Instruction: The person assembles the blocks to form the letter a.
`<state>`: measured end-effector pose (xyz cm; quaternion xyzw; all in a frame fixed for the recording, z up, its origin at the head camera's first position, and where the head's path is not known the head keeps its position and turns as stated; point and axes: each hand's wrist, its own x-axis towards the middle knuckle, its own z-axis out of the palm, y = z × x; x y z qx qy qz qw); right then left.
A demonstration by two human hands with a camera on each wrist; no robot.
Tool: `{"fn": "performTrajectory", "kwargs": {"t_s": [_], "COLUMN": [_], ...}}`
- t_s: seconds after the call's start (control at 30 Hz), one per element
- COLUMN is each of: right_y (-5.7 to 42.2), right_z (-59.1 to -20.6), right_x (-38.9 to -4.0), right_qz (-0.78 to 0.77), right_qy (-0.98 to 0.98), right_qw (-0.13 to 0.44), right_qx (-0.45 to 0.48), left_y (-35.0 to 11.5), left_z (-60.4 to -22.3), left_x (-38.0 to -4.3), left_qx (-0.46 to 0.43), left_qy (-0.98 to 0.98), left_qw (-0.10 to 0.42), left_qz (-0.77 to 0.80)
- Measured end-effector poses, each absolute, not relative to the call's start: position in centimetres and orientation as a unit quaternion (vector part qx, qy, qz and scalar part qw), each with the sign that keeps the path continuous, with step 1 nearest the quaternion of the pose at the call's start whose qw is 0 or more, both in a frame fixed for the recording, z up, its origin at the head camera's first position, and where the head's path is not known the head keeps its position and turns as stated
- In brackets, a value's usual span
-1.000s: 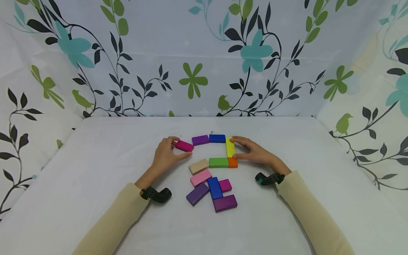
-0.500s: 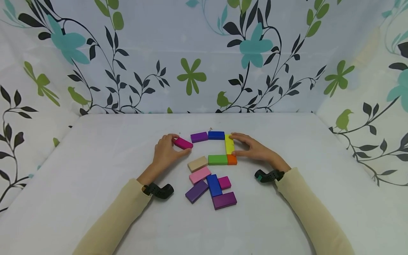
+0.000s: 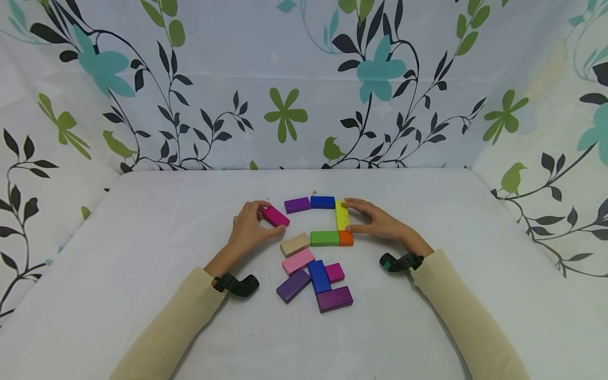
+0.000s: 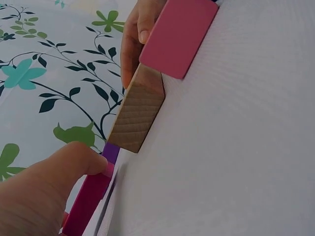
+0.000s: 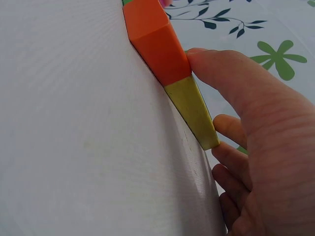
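In the head view my left hand [image 3: 249, 227] holds a magenta block [image 3: 276, 216] between thumb and fingertips, tilted down to the right. The left wrist view shows the thumb on the end of this magenta block [image 4: 88, 201]. My right hand [image 3: 380, 224] grips a yellow block [image 3: 342, 215] at its right side, fingers at the far end and thumb near the orange block [image 3: 345, 238]. In the right wrist view the thumb lies by the join of orange block [image 5: 157, 46] and yellow block [image 5: 194, 113]. A purple block [image 3: 297, 205] and a blue block [image 3: 322, 202] form the back row.
A green block [image 3: 325, 238] touches the orange one. Nearer lie a plain wooden block [image 3: 295, 245], a pink block [image 3: 298, 261], a dark purple block [image 3: 293, 285], a second blue block [image 3: 320, 276], a small magenta block [image 3: 334, 273] and a plum block [image 3: 334, 300], all on white cloth [image 3: 214, 338].
The magenta block in my left hand has turned to a steeper slant, and its right end has come nearer to me. My right hand stays at the yellow block. The head view shifted slightly.
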<state>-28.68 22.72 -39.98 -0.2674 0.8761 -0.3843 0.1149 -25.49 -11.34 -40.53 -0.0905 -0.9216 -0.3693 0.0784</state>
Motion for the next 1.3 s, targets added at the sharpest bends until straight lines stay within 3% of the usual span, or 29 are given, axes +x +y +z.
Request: {"fn": "performTrajectory", "kwargs": {"t_s": [1.1, 1.3], "right_y": [22.7, 22.7], "right_z": [-39.9, -40.0], "right_x": [-28.6, -28.7], "right_qz": [-0.388, -0.391], "right_qy": [0.877, 0.875], "right_qw": [0.121, 0.120], "right_qx": [-0.257, -0.261], "left_y": [-9.4, -8.6], "left_z": [-38.8, -38.5], "left_x": [-23.9, -23.4], "left_qx": [-0.259, -0.257], "left_qy": [-0.868, -0.874], "left_qw": [0.104, 0.090], "left_qz": [-0.412, -0.402]}}
